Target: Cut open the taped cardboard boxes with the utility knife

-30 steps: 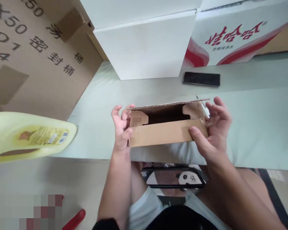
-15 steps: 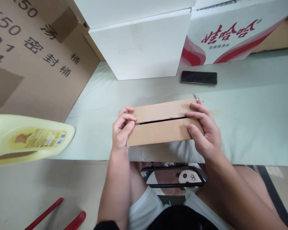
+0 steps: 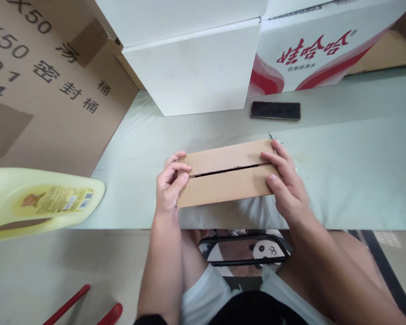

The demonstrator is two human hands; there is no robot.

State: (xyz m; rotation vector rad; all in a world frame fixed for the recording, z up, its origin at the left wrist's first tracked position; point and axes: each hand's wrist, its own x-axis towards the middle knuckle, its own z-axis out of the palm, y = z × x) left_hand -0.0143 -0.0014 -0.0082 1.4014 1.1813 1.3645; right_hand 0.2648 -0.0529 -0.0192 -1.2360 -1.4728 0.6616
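Observation:
A small brown cardboard box (image 3: 226,185) is held between my two hands at the near edge of the cloth-covered surface. Its two top flaps lie folded in, with a narrow dark gap between them. My left hand (image 3: 171,183) grips the left end, thumb and fingertips on the flaps. At the right end, my right hand (image 3: 287,180) is closed round the box, its thumb on the near flap and its fingers on the far one. Just behind the right fingertips, a thin metallic item (image 3: 271,135) shows in part; its kind is hidden.
A black phone (image 3: 275,110) lies beyond the box on the pale green cloth (image 3: 358,149). White cartons (image 3: 192,72) and a red-and-white carton (image 3: 301,58) stand behind. To the left are a large cardboard box (image 3: 77,131) and a yellow bottle (image 3: 54,196).
The right hand's fingers have shifted slightly at the box's right end, baring more of the flap edge. The left hand keeps its hold. The whole view has shifted a little.

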